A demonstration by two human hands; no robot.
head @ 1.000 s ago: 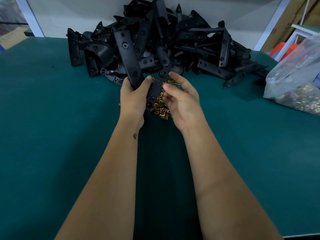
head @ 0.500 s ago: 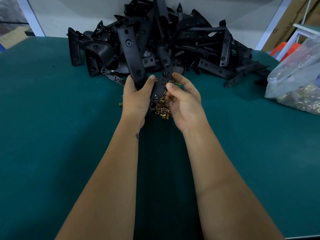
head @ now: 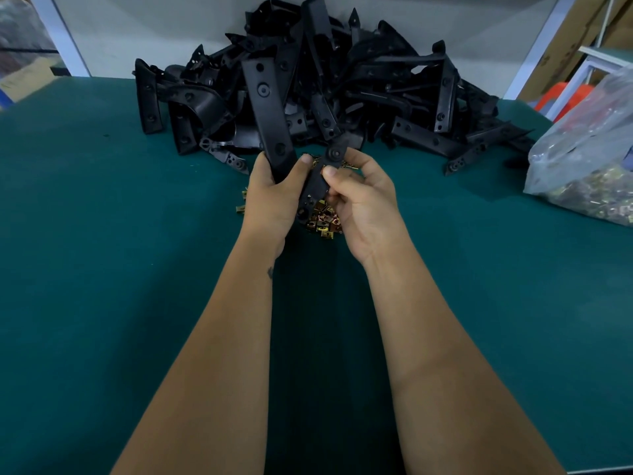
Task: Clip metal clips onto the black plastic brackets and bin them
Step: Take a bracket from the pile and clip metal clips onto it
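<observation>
We hold a black bracket (head: 270, 114) up over the green table (head: 102, 269), our left hand (head: 274, 197) wrapped round it. Our right hand (head: 363, 200) pinches its lower arm, above gold clips (head: 323, 219); the bracket pile (head: 342, 87) sits far back

Both bare forearms are stretched fwd from the bottom edge, converging toward centre, wrists nearly straight. Left hand (head: 274, 197) is seen back-up, fingers wrapped under and thumb laid across the top of a long black bracket (head: 269, 108), which is gripped at its lower end. Right hand (head: 363, 200) is turned palm inward, fingers curled; a second, shorter bracket (head: 322, 181) is pinched btwn thumb and forefinger. The two hands are held just beside each other, thumbs nearly touching. A small mark is visible on the left wrist.
</observation>
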